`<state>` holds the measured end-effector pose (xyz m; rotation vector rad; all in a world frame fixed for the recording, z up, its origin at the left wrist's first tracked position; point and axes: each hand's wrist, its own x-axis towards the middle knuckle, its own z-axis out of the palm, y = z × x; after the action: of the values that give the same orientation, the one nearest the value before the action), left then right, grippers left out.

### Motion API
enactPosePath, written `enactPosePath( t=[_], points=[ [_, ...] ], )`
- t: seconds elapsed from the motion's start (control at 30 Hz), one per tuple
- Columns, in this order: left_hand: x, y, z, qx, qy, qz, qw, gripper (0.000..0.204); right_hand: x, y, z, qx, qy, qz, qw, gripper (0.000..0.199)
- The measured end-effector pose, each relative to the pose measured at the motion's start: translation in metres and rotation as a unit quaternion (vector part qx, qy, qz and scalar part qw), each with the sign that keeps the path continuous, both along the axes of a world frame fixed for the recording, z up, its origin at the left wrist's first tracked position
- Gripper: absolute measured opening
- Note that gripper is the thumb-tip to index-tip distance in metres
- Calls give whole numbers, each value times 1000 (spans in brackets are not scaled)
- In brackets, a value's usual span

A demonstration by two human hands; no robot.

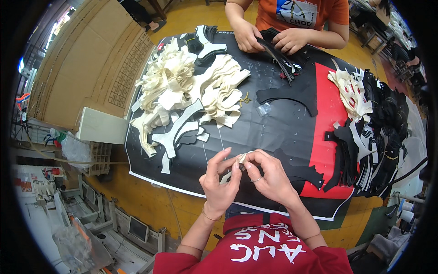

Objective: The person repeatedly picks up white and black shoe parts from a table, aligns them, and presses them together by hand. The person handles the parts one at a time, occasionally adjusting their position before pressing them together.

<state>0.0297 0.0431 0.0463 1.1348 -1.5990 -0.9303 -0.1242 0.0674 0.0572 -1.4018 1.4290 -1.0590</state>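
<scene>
Close in front of my body, over the near edge of the table, both hands are raised with their fingertips together. My left hand (220, 181) pinches a small cream fabric piece (243, 158) between thumb and fingers. From the other side my right hand (270, 176) grips the same piece; a ring is on one of its fingers. Most of the piece is hidden by the fingers. Left of my hands lie grey-white Y-shaped cut pieces (169, 137) with dark edges. Beyond them are heaped cream fabric pieces (171, 75).
A black-and-red sheet (325, 123) covers the table. Black cut pieces (388, 123) are piled at the right, and a curved black piece (289, 95) lies mid-table. Across from me, a co-worker's hands (287, 41) hold black strips. A large cardboard box (86, 50) stands at the left.
</scene>
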Motion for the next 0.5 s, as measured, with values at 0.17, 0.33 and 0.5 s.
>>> enactPosePath(
  t=[0.17, 0.33, 0.5],
  points=[
    [6, -3, -3, 69, 107, -1, 992, 29, -3, 2, 1, -16, 7, 16, 1000, 12],
    [25, -26, -11, 138, 271, 48, 951, 21, -16, 7, -1, 6, -33, 25, 999, 14],
    [52, -42, -20, 177, 395, 78, 898, 12, -33, 17, -10, 72, -167, 27, 983, 23]
  ],
)
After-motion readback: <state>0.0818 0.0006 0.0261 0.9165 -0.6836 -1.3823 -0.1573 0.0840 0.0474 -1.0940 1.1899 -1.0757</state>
